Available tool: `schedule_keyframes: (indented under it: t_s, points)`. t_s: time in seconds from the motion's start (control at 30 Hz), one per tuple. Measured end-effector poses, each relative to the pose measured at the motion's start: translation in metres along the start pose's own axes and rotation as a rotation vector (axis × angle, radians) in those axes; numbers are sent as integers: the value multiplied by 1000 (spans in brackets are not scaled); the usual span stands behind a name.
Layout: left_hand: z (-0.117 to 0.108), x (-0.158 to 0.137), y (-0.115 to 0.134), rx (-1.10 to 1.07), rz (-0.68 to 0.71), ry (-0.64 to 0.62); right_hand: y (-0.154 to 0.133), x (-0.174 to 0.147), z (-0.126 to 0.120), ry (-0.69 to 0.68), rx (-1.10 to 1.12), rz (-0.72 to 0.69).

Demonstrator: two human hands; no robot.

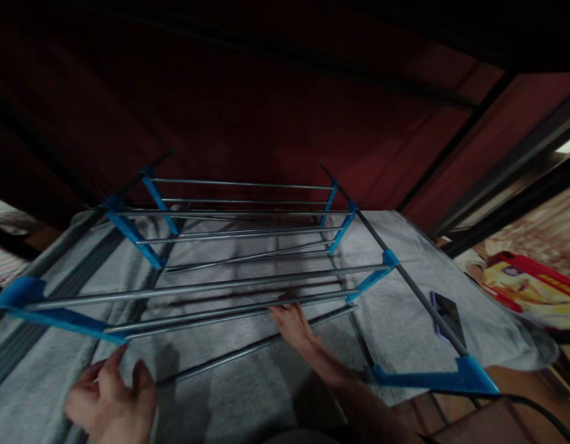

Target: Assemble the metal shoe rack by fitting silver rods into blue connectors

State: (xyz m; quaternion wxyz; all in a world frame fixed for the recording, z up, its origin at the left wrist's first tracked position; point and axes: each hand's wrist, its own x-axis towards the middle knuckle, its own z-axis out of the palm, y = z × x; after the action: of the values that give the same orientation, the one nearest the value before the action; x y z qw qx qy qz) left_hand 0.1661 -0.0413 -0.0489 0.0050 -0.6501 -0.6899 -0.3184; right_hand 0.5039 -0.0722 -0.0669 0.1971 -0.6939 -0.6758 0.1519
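Note:
A rack of grey metal tubes and blue plastic brackets stands across a light cloth. My right hand (289, 324) reaches in from below, its fingers closed round a metal tube (239, 308) near the front tier. Near the front left blue bracket (72, 320) is my left hand (111, 398), with its fingers bent and apart and nothing visible between them. A loose-looking tube (220, 361) slants below the front tier. Its left end runs up to my left fingers, and I cannot tell if they touch. The front right blue bracket (437, 379) lies low on the right upright.
A phone (446, 314) lies on the grey cloth (387, 320) beside the right upright. Dark red panels (266, 111) rise behind the rack. At far right are a red and yellow package (535, 283) and part of another person's hand (475, 271). A black cable (535, 404) curves at lower right.

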Motion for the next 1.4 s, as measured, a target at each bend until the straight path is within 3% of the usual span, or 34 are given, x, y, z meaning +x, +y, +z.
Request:
schedule_keyframes:
  t_s: [0.07,0.2,0.33,0.53,0.67,0.77,0.87,0.97,1.07,1.27,1.4]
  points:
    - [2,-10,28,-77,102,-47,0,1,0,-20,-19,1]
    - [28,-10,78,-262,407,-167,2,-2,0,-39,-27,-3]
    - [41,-4,111,-111,555,-160,3,-11,-1,-37,-70,-41]
    - [31,-15,128,71,777,-98,5,-14,-3,-44,-140,-46]
    - [46,-26,128,55,925,-91,4,-13,-4,-15,-138,0]
    - [66,-29,130,57,915,-172,2,-13,-6,-18,-125,-25]
    - [82,-23,138,61,862,-373,0,-13,-8,-1,-101,-40]
    - [88,-14,149,45,798,-556,3,-15,-13,60,-60,-56]
    - [87,-8,154,19,744,-630,18,-28,-19,193,-10,-47]
    - [89,-6,154,3,711,-673,82,-82,-31,582,216,213]
    - [90,-6,156,30,689,-691,123,-102,-46,858,304,476]
